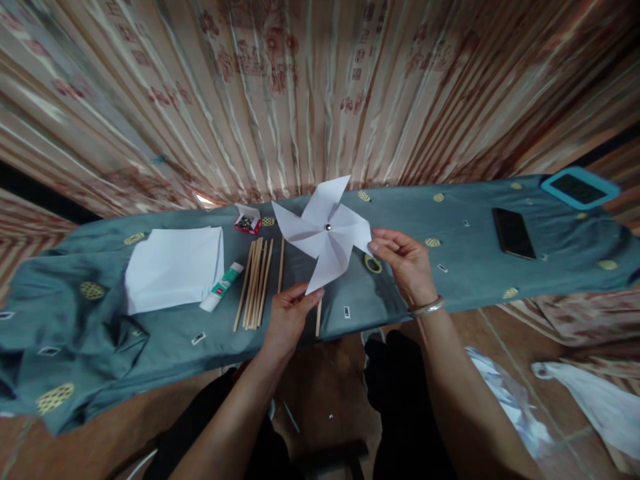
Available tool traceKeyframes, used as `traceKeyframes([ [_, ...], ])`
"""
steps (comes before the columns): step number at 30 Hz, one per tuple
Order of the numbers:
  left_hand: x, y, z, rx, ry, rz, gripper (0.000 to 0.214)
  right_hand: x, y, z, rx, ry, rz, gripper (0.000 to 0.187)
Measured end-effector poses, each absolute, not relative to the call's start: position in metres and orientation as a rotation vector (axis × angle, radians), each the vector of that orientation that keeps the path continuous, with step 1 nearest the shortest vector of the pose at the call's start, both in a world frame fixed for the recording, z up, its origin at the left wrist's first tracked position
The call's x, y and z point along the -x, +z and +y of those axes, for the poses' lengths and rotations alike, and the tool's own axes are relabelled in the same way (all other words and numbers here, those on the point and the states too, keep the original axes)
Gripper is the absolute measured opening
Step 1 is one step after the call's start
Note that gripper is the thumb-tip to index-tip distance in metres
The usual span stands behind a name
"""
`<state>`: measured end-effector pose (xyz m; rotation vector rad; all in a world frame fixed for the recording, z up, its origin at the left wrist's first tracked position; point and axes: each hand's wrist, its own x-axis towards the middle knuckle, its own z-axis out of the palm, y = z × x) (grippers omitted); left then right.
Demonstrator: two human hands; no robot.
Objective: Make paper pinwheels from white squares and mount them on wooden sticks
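A white paper pinwheel (336, 250) with a silver pin at its centre is held up over the table. My left hand (290, 317) pinches the tip of its lower blade between thumb and fingers. At its right blade, my right hand (404, 261) grips the paper edge the same way; a bracelet circles that wrist. Below the pinwheel, the lower end of a wooden stick (319, 319) shows on the cloth beside my left hand. Whether this stick joins the pinwheel is hidden. Another stick (281, 267) lies partly behind the left blade.
Left of my hands lie several wooden sticks (256, 283), a glue stick (222, 287), white paper (173, 270) and an open box of pins (248, 220). A roll of tape (373, 265) sits near my right hand. Farther right are a phone (513, 233) and a blue-framed tablet (555, 180).
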<state>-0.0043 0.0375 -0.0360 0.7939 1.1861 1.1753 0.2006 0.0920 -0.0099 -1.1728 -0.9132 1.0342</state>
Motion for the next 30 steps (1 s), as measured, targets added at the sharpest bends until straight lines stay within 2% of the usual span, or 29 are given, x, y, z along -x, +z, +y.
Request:
traceKeyframes([
  [30, 0.008, -0.036, 0.042, -0.686, 1.221, 1.215, 0.032, -0.176, -0.009, 0.073, 1.142, 1.280, -0.935, 0.032],
])
